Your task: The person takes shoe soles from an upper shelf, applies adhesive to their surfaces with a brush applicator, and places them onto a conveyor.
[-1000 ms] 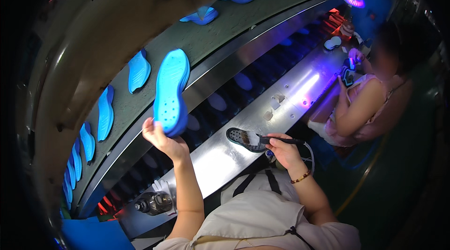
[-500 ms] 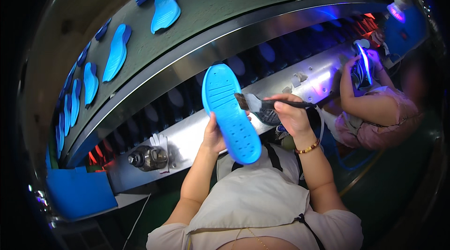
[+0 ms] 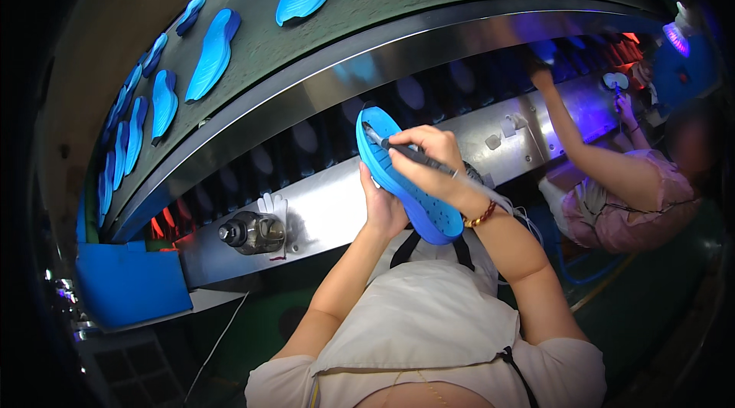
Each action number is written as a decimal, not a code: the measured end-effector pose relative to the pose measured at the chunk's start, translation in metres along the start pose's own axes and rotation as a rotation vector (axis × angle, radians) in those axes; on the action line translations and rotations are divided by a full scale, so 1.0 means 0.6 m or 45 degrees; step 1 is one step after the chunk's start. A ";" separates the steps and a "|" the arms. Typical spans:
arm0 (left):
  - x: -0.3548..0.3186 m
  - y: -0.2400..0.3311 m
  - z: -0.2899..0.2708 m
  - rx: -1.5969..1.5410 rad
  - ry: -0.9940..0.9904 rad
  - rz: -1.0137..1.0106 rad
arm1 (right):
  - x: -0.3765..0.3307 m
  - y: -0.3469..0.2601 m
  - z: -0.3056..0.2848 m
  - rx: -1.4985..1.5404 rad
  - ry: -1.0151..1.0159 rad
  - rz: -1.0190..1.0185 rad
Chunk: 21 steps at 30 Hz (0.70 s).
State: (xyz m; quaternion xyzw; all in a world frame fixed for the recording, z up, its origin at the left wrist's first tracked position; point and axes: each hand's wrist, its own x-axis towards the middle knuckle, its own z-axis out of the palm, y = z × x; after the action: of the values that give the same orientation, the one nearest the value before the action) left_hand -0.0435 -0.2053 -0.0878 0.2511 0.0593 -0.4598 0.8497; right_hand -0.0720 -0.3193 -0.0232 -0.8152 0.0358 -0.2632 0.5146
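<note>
— Where does the work stand?

— My left hand (image 3: pixel 383 209) props a blue shoe sole (image 3: pixel 406 178) upright over the steel worktop (image 3: pixel 329 213), fingers wrapped behind it. My right hand (image 3: pixel 425 155) is closed around a slim dark brush tool (image 3: pixel 406 154), its tip touching the sole's upper end. I judge the brushing barely begun: the tip sits at the top edge, the lower length not yet reached.

— And the rest?

— More blue soles (image 3: pixel 210 56) lie on the grey conveyor belt (image 3: pixel 367 2) above. A dark metal canister (image 3: pixel 253 232) lies on the worktop at left. On the right, a co-worker's arm (image 3: pixel 582 148) reaches toward the line.
</note>
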 end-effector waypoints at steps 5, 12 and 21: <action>0.003 0.056 -0.043 0.164 0.037 0.186 | -0.074 -0.015 -0.021 -0.037 -0.459 0.033; -0.030 0.046 0.002 0.060 -0.190 -0.027 | -0.028 -0.052 -0.088 0.572 -0.314 0.400; -0.038 0.045 0.039 0.101 -0.210 0.028 | -0.017 -0.049 -0.083 0.707 -0.441 0.087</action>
State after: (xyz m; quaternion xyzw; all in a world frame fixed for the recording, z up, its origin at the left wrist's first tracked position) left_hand -0.0376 -0.1869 -0.0498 0.2465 -0.0317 -0.4715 0.8462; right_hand -0.1101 -0.3432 0.0146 -0.6748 -0.0978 -0.1029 0.7242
